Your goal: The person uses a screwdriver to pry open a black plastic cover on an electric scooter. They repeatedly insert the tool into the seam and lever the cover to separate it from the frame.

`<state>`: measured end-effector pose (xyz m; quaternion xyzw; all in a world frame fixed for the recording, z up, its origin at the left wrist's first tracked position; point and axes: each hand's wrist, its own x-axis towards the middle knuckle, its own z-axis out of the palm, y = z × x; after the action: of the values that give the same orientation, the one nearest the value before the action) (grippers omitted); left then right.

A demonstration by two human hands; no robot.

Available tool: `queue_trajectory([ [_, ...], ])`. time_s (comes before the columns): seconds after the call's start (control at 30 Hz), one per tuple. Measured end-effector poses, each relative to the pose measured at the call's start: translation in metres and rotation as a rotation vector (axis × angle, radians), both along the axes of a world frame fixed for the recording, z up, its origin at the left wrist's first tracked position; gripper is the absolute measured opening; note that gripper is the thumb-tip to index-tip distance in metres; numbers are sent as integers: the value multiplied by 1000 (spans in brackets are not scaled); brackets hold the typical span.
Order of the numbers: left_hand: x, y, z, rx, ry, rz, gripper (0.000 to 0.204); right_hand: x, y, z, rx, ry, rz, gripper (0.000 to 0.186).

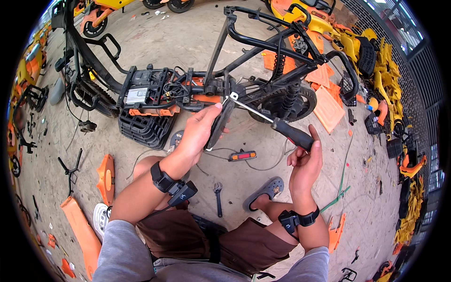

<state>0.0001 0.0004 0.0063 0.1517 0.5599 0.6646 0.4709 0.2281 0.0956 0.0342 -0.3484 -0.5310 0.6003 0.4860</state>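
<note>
My left hand (198, 129) grips a flat, dark plate-like part (221, 123) that stands on edge beside the bare black scooter frame (244, 40). Its thumb lies on the near face, and some fingertips show behind. In my right hand (306, 162) is a screwdriver (292, 133), with the butt of its black handle against the palm and fingers. The steel shaft runs up and left to a small white metal tab (233, 96) at the top of the plate. Whether the tip sits in a screw is too small to tell.
An adjustable wrench (218, 199) and a red-and-amber tail light (242, 155) on a cable lie on the floor. The scooter's rear wheel (286, 105) stands beyond the screwdriver. Orange panels (81, 232) lie at left; yellow body parts (383, 70) are heaped at right.
</note>
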Motion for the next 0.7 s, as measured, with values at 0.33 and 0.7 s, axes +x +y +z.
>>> queue_trajectory([
  [0.33, 2, -1, 1, 1, -4, -12, 39, -6, 1, 0, 20, 49, -43, 54],
  [0.7, -1, 0, 0, 6, -38, 11, 41, -1, -1, -5, 137, 10, -44, 44],
])
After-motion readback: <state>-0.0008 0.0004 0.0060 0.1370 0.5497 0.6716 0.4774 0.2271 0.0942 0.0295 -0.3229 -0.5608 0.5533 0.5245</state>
